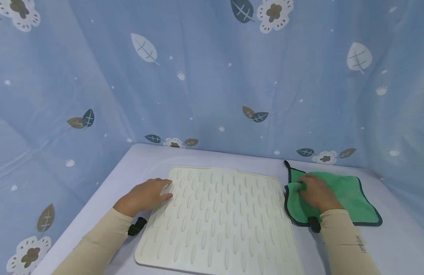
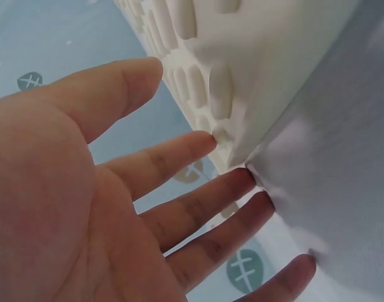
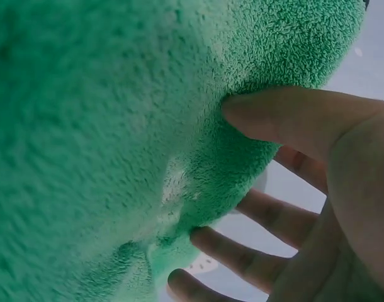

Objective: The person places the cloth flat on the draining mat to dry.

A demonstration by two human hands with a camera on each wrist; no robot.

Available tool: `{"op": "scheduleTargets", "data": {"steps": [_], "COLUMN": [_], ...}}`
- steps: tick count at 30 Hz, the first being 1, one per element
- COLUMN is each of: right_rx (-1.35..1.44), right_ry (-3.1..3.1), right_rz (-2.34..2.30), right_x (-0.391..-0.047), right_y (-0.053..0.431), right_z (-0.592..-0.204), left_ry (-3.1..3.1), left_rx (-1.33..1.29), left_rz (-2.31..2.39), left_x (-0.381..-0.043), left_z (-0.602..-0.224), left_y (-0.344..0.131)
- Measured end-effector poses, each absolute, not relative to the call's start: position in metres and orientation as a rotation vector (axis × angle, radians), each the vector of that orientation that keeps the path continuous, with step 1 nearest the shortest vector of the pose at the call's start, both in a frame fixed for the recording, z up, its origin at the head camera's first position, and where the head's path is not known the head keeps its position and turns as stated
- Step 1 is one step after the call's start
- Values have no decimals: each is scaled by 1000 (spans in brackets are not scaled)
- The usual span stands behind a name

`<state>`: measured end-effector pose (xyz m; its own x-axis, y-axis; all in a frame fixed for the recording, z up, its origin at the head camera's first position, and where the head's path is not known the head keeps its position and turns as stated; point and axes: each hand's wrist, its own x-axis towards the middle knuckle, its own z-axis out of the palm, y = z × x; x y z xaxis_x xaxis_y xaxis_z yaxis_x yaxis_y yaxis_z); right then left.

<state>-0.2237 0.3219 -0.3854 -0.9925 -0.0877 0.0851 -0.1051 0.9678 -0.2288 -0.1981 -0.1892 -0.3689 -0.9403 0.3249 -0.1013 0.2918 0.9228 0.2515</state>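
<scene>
A cream mat [image 1: 215, 221] with rows of raised oblong ridges lies flat on the table. My left hand [image 1: 146, 195] is at its upper left edge, thumb and fingers spread. In the left wrist view the fingertips [image 2: 262, 200] of that hand reach the mat's corner and the white cloth beside it. To the right of the mat lies a green towel [image 1: 351, 194] with dark edging, partly folded over at its left end. My right hand [image 1: 316, 191] rests on that folded part. In the right wrist view its thumb and loosely spread fingers touch the towel's fuzzy surface [image 3: 116, 138].
White cloth covers the table [image 1: 153, 154]. A blue curtain [image 1: 212, 76] printed with leaves and flowers hangs behind it and along both sides. A small black loop [image 1: 287, 164] sticks out at the towel's upper left corner.
</scene>
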Motion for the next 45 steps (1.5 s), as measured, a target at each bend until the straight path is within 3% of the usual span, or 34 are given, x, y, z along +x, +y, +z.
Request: {"op": "scheduleTargets", "data": {"steps": [23, 45], "right_rx": [44, 206], "right_ry": [-2932, -2726], "right_rz": [504, 504], "right_x": [-220, -197], "right_y": [309, 257], "right_z": [-354, -329], "left_ry": [2952, 2987], "left_rx": [513, 513], "left_rz": [333, 324], "left_x": [-200, -203], "left_z": [-373, -376], "left_y": [-190, -186]}}
